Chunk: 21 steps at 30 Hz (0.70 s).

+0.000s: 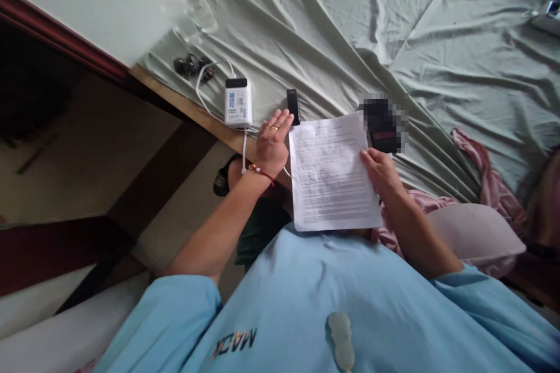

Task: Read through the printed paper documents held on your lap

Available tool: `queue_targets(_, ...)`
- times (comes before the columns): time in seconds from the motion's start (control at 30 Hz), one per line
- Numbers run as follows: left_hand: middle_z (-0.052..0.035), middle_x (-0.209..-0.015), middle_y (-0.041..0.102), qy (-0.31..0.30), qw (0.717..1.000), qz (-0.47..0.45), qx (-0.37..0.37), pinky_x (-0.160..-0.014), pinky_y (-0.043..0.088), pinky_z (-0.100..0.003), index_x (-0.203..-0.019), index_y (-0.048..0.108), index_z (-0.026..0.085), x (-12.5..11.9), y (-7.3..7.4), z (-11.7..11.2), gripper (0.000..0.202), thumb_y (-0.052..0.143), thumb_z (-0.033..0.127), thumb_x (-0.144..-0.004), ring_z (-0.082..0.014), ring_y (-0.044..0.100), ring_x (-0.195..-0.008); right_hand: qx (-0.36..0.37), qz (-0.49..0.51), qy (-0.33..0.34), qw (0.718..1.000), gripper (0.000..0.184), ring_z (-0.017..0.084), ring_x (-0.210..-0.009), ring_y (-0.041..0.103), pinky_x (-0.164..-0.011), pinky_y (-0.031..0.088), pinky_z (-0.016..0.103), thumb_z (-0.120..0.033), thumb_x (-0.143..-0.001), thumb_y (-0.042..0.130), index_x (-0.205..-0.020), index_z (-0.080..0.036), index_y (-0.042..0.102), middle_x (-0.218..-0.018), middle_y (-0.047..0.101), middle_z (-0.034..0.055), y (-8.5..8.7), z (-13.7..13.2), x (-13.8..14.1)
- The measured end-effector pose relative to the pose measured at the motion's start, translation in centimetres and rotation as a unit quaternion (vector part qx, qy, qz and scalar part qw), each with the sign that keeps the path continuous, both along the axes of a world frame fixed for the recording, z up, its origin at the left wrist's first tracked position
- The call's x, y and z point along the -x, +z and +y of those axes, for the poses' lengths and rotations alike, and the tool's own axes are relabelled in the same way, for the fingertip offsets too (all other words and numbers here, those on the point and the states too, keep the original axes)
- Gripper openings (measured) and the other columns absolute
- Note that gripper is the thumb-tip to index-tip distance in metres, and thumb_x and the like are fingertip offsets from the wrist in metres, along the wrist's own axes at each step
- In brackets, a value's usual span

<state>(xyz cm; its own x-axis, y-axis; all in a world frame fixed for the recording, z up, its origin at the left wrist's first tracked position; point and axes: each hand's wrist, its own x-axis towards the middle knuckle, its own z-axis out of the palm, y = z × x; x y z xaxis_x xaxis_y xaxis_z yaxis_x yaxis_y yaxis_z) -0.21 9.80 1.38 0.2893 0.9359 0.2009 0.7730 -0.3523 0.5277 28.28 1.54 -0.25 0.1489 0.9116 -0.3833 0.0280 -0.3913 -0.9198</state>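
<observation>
My right hand [381, 172] grips the right edge of a printed sheet of paper [335, 175], thumb on top. The sheet is covered in lines of text too small to read and lies over my lap at the bed's edge. To its left, my left hand [273, 139] is stretched out flat, fingers together, with a ring and a red cord bracelet. Its fingertips reach the lower end of a small black oblong object [293, 106] on the bedsheet; whether they touch it I cannot tell. A white power bank [238, 106] with a cable lies left of that hand.
A pale green bedsheet [306, 41] spreads ahead in folds. Dark beads [192, 66] and a clear plastic item [201, 14] lie at the left. A partly pixelated dark object [382, 126] sits beyond my right hand. Pink cloth [485, 175] is at the right; a wooden edge [175, 90] borders the bed.
</observation>
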Motion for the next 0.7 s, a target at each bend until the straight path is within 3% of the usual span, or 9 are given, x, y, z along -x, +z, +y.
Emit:
queue_targets(0.4,-0.0063,-0.153,0.053,0.003,0.997,0.071,0.009,-0.129,0.020,-0.055,-0.143,0.059,0.025,-0.6,-0.9,-0.1,0.057,0.037,0.004,-0.095,-0.0229,0.044,-0.148,0.011,-0.008,0.017,1.000,0.041,0.013,-0.058,0.049,-0.052,0.039,0.025,-0.061,-0.077,0.066,-0.080,-0.022,0.054,-0.065,0.055,-0.0017,-0.2,0.2,-0.1)
queue_targets(0.7,-0.0097,-0.149,0.057,-0.003,1.000,-0.005,-0.005,-0.127,0.023,-0.059,-0.137,0.064,0.022,-0.7,-1.6,0.5,0.054,0.043,0.004,-0.090,-0.0273,0.049,-0.144,-0.008,-0.024,0.013,1.000,0.043,0.012,-0.056,0.046,-0.050,0.037,0.024,-0.062,-0.080,0.067,-0.075,-0.022,0.051,-0.063,0.051,-0.0027,0.2,-0.2,0.1)
